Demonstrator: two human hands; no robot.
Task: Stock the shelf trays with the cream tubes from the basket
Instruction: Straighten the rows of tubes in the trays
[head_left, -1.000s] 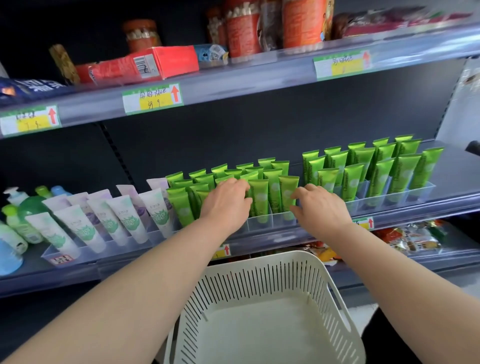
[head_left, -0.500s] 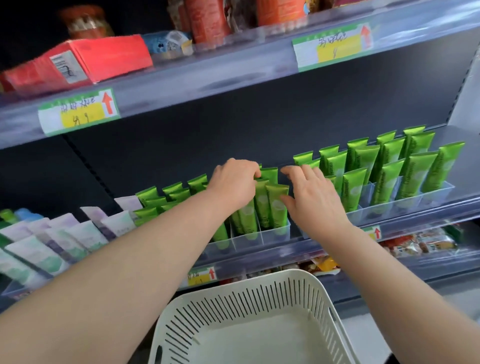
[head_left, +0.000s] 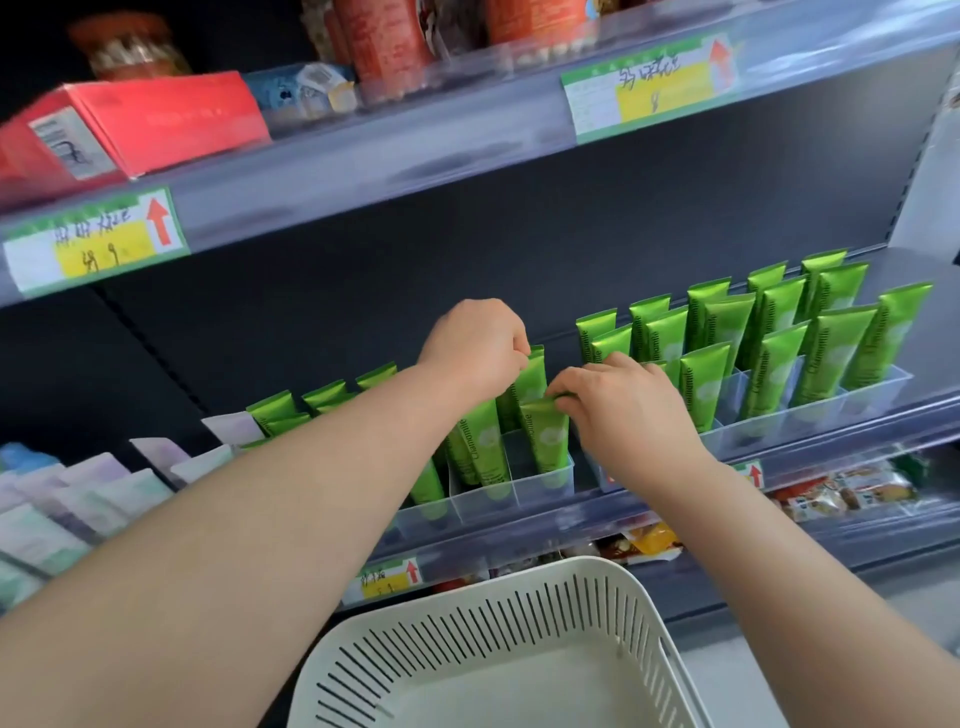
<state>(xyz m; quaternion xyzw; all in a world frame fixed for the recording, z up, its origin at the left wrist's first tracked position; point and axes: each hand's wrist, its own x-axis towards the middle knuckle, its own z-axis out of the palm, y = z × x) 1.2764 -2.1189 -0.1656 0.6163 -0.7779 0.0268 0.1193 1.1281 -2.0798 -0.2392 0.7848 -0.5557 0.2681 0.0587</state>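
**Cream tubes (head_left: 488, 447): straightening at the right end of the divided tray**

Since one second ago, both hands have moved up from the tube bodies in the front row. They are now at the crimped tops at the right end of the divided tray (head_left: 540, 493), which sits along the front edge of the shelf (head_left: 571, 525). The left hand (head_left: 472, 348) pinches the top of a rear tube (head_left: 535, 371). The right hand (head_left: 623, 410) pinches the crimp of the front tube (head_left: 545, 441) in the end compartment. Both hands are therefore closed on tubes.

The basket (head_left: 519, 566), below the shelf edge, shows no tubes on its visible floor, as in the earlier views. Judgement: loading is finished or nearly so, and the step in hand is straightening.

Orientation: each tube stands cap down in its compartment, flat crimped end up. The long axis runs near vertical, tilted back toward the rear of the shelf. The printed face points toward the front edge. A second tray (head_left: 831, 415), just to the right, holds more green tubes standing the same way.
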